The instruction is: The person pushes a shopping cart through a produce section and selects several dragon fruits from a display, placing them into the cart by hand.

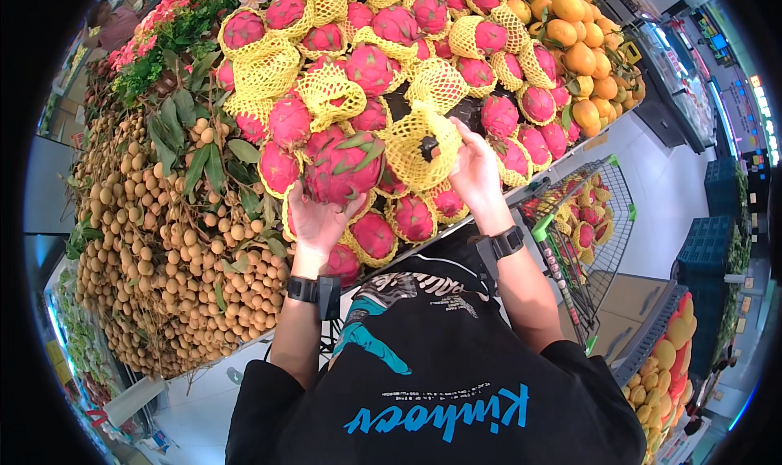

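Observation:
My left hand (pixel 320 221) cups a large bare dragon fruit (pixel 340 168) from below, its green scales pointing to the right. Between the fingers of my right hand (pixel 476 165) is a yellow foam net sleeve (pixel 407 151), held open beside that fruit. A dark spot shows through the sleeve's opening. Around both hands lies a heap of pink dragon fruits (pixel 368 69), many of them wrapped in the same yellow netting. Black bands with small dark devices sit on both my wrists.
Longans (pixel 175 245) on leafy stems fill the display's left side. Oranges (pixel 580 58) are piled at the far right. A wire shopping cart (pixel 607 221) with net-wrapped dragon fruits (pixel 585 225) stands close by on the right. Yellow mangoes (pixel 660 375) lie at the lower right.

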Demonstrator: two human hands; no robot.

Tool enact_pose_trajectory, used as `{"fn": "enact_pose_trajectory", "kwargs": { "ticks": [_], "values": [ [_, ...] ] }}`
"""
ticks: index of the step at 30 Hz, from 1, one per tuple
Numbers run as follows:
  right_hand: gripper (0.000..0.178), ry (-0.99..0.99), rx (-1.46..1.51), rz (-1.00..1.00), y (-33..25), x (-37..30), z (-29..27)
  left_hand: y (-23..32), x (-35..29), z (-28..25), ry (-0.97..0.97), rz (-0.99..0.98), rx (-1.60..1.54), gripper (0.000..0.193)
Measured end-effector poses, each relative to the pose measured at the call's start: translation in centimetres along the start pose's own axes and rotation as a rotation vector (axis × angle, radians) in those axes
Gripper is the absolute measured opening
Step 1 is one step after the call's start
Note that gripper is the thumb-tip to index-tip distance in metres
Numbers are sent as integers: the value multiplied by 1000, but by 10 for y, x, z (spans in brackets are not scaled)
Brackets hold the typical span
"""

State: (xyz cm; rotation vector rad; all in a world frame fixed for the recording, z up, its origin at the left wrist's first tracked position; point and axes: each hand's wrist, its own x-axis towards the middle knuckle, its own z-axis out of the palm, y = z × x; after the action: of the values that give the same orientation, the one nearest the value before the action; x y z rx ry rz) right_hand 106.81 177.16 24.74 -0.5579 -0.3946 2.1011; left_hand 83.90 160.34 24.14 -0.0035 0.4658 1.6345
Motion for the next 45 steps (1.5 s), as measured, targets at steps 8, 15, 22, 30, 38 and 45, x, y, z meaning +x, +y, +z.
{"fn": "enact_pose_trajectory", "kwargs": {
  "ticks": [8, 15, 22, 30, 38, 45],
  "values": [
    [20, -15, -576, 118, 23, 8, 3, 5, -22, -3, 7, 133, 49, 62],
    [26, 31, -807, 86, 45, 3, 7, 11, -48, 1, -22, 229, 177, 64],
    [15, -233, -1092, -242, 76, 17, 15, 12, -55, 6, 26, 338, 331, 67],
    [13, -99, -699, -446, 53, 10, 59, 24, -55, 11, -29, 430, 348, 72],
    [20, -291, -1265, -677, 50, 2, 66, 19, -48, 49, 125, 767, 797, 92],
    [27, -136, -1469, -736, 21, -5, 53, 11, -32, 49, 230, 1044, 1625, 96]
  ]
}}
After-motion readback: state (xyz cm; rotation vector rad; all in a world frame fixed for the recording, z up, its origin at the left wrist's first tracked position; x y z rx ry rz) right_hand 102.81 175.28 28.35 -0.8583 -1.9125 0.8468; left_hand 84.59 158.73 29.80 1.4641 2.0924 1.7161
